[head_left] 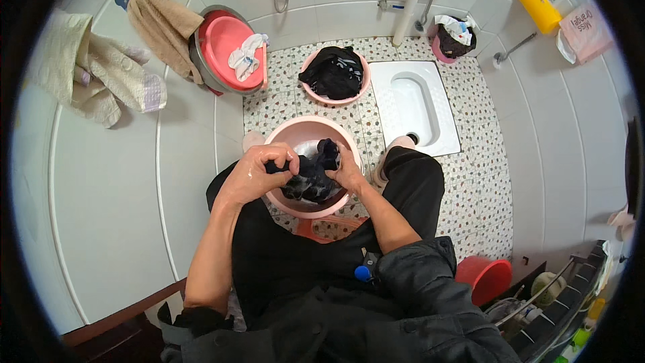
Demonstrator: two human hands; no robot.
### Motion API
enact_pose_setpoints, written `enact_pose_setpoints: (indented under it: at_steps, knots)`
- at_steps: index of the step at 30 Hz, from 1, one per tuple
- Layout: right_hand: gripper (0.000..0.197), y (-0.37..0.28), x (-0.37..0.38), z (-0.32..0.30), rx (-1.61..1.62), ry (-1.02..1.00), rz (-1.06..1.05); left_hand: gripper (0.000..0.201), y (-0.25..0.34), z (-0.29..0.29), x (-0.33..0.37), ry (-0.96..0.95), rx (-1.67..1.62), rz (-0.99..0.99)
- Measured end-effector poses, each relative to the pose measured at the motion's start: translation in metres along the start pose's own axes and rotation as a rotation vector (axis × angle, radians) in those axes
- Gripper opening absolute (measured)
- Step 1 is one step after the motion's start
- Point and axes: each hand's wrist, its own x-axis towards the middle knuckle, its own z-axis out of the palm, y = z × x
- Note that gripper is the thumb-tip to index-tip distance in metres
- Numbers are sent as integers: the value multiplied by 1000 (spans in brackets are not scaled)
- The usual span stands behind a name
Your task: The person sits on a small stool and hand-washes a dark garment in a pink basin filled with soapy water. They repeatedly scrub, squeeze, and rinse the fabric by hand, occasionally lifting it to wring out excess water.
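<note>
A wet, dark cloth garment is stretched between my hands over a pink basin; its exact kind cannot be made out. My left hand, wet and with fingers curled, grips one bunched end above the basin's left side. On the right, my right hand has its thumb and fingers closed around another bunched part near the rim. The garment's middle hangs down into the basin, where whitish, sudsy-looking water shows behind it. My hands cover part of the cloth.
Beyond stands a second pink basin holding dark clothes. A white squat toilet lies to its right. Stacked basins with a white cloth lean at the left wall below a brown towel. A red bucket is at right.
</note>
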Motion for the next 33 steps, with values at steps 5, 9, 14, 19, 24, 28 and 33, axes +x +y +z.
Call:
enact_pose_setpoints:
  at_steps: [5, 9, 14, 19, 24, 28, 33]
  knots:
    - [80, -29, 10, -3, 207, -127, 74, 44, -5, -14, -9, -66, 53, 15]
    - [67, -28, 14, -7, 183, -221, 299, 41, 0, -12, -4, -52, 55, -11]
    - [63, -11, 12, -2, -151, -255, -87, 46, 6, -10, -2, -94, 130, -51]
    - [36, 7, 16, -2, -302, -469, 24, 44, 7, -16, 3, -90, 221, -41]
    - [25, -15, 19, -33, -144, -119, 100, 43, -8, -39, -6, 65, 490, -62]
    - [22, -43, 19, -61, 38, 114, 77, 39, -46, -63, -22, 148, 561, -107]
    - [16, -58, 19, -85, 194, 238, 12, 34, -73, -77, -35, 337, 656, -245]
